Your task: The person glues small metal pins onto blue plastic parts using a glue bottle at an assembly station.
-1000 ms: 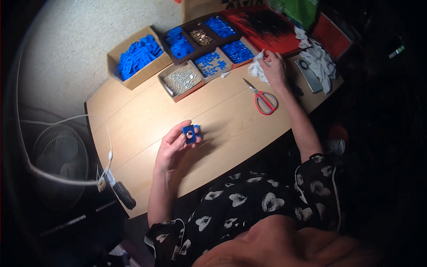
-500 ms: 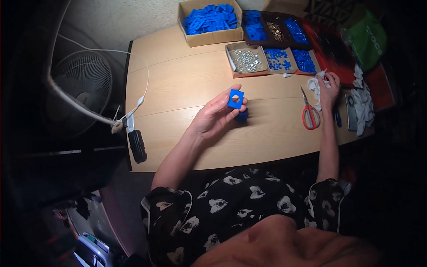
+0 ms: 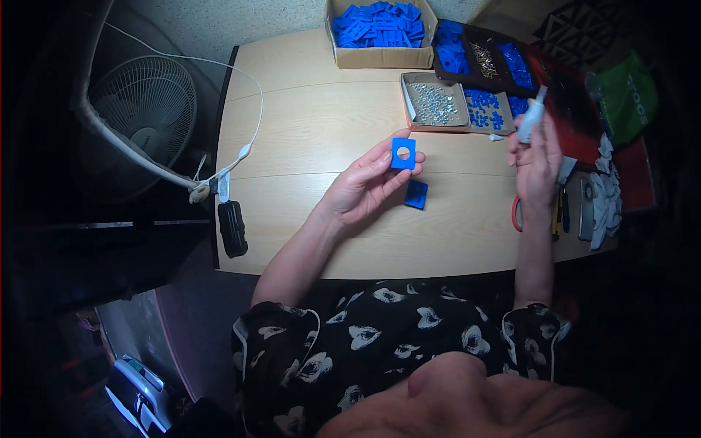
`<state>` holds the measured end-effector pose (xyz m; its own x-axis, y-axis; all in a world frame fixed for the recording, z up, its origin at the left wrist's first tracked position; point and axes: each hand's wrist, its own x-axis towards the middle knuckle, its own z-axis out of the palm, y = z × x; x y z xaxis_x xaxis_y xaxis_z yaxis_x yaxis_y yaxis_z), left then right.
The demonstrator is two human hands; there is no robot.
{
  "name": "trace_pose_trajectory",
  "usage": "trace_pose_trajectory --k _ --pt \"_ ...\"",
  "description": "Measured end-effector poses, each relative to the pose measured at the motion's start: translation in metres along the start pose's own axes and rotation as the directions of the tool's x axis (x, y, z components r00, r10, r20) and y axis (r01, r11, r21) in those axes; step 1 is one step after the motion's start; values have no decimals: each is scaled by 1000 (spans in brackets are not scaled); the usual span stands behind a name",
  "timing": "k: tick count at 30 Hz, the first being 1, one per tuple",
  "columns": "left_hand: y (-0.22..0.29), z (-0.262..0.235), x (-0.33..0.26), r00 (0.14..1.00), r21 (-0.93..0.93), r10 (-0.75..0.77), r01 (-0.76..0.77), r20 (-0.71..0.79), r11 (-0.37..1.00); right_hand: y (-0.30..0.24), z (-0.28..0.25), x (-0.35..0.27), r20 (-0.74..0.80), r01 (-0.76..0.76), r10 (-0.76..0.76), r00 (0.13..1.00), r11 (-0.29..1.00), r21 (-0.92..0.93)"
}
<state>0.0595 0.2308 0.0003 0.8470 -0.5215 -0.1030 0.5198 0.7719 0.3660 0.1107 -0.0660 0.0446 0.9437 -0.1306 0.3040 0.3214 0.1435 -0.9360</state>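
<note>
My left hand (image 3: 365,179) is closed on a blue square plastic piece (image 3: 399,161) with a round hole through it, held up above the table by its edges. On the tabletop just right of those fingers lies a second blue square piece (image 3: 416,195). My right hand (image 3: 539,164) grips a small white squeeze bottle (image 3: 532,121) with its narrow nozzle pointing up. A small white cone-shaped cap (image 3: 496,137) rests on the table left of the bottle. Scissors with red handles (image 3: 517,213) lie partly hidden under my right forearm.
Along the back stand a cardboard box (image 3: 380,57) of blue parts and a dark tray (image 3: 467,80) with compartments. Before them is a carton tray (image 3: 438,128) of small metal and blue parts. Crumpled white cloth (image 3: 606,197) lies far right; a black case (image 3: 233,228) sits left.
My right hand has come off the white tissue and now holds the white bottle upright. My left hand still holds the blue piece. The whole view has shifted slightly.
</note>
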Motion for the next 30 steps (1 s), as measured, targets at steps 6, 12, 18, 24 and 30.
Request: trace_pose_trajectory --k 6,12,18,24,30 --pt "5 -3 2 998 -108 41 -37 42 994 12 57 -13 376 -410 288 881 861 302" --pt "11 1 -3 993 -36 85 -88 -77 996 38 74 -6 439 -614 439 784 649 449" --pt "10 -8 -2 994 -6 77 -77 -73 997 39 93 -10 375 -615 487 788 632 472" --pt "9 -4 -2 995 -17 61 -62 -83 998 24 102 -19 352 -580 490 797 784 221" --pt "5 -9 1 997 -53 39 -43 -66 998 22 103 -24 270 -426 400 876 904 43"
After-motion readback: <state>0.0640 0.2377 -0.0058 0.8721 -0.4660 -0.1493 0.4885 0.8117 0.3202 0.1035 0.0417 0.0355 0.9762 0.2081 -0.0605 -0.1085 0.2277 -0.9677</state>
